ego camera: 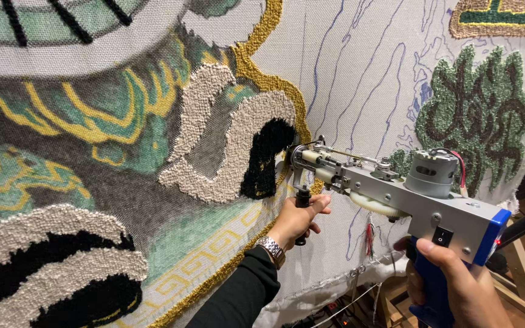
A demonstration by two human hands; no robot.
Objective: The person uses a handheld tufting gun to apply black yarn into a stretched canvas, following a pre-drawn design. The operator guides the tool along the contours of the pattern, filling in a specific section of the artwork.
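Left hand point(296, 220): closed around black front handle point(302, 206) of grey metal tufting gun point(396, 188).
Right hand point(457, 285): wrapped on blue rear handle point(432, 291).
Risk: needle could tear stretched cloth point(347, 73) if tilted.

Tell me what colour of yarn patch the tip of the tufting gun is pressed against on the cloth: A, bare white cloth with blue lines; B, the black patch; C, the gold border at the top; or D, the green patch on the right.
B: the tufting gun, held by the left hand and right hand, has its tip at the edge of the black patch.
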